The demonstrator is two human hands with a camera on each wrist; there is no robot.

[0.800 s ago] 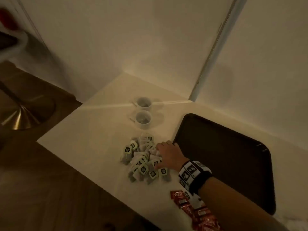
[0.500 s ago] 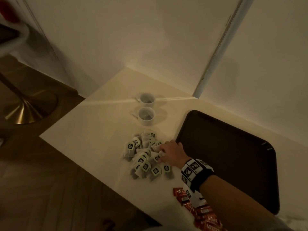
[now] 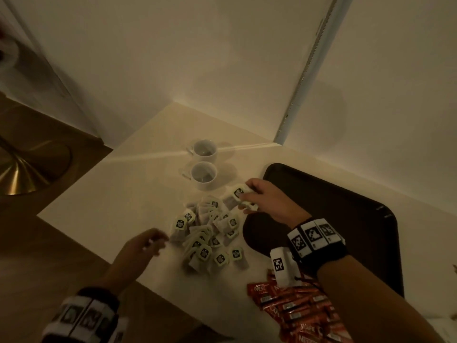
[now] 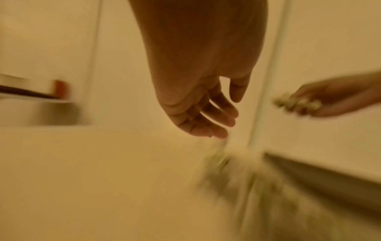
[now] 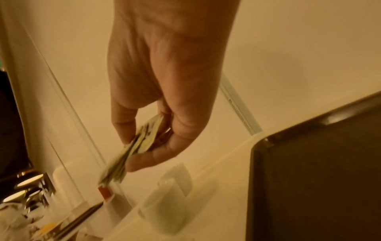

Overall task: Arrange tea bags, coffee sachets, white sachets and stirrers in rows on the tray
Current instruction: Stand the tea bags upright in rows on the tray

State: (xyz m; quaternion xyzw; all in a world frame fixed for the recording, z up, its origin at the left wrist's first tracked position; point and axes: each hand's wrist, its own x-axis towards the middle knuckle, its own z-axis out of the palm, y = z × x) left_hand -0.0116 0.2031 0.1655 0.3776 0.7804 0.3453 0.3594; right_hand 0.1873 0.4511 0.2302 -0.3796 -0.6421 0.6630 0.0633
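cream walls point(image 3: 222, 58); wood floor point(image 3: 49, 256) (dim light)

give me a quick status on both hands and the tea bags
Right hand pinching a few tea bags beside the tray. Left hand open, near the pile. Tray bare, nothing in the way.

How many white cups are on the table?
2. The far cup stands near the wall corner; the near cup stands just in front of it, between it and the pile of tea bags. None seems hidden.
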